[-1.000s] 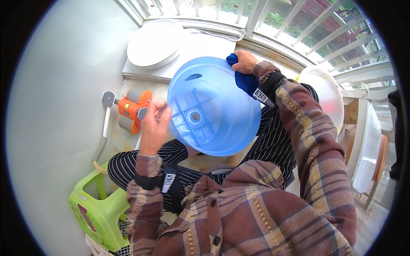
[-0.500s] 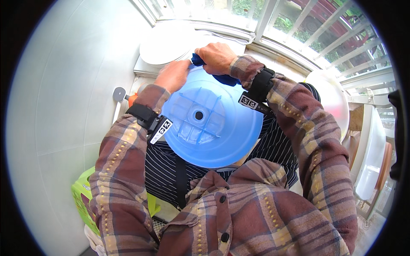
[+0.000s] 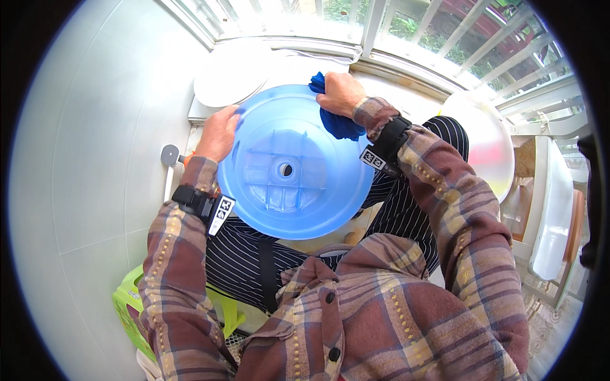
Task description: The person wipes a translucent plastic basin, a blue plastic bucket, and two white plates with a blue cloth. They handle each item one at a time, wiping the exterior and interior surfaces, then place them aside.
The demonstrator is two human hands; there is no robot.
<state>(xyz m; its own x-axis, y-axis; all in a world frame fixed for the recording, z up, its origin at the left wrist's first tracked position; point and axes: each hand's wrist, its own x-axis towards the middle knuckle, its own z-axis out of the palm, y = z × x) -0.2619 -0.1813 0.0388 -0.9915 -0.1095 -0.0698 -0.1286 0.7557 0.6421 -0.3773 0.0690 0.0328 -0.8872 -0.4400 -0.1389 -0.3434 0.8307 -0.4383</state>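
In front of my knees is a round, translucent blue plastic basin-like piece (image 3: 337, 184) with a ribbed centre and a small hole. My left hand (image 3: 218, 132) grips its upper left rim, fingers closed around the edge. At the upper right rim, my right hand (image 3: 343, 94) is closed on a dark blue cloth (image 3: 343, 126). Part of that cloth bunches above the fist and part hangs over the rim. My right fingertips are partly hidden.
White round, lid-like discs (image 3: 230, 79) lie beyond the rim at the far left. A pale round tub (image 3: 486, 146) stands to the right. A lime-green plastic stool (image 3: 222, 312) is below my left arm. Barred windows (image 3: 438, 38) line the far side.
My hands have drawn apart: the left has moved left and down to the rim's side, the right slightly right with the cloth. The blue piece has shifted left, its upper rim now uncovered.
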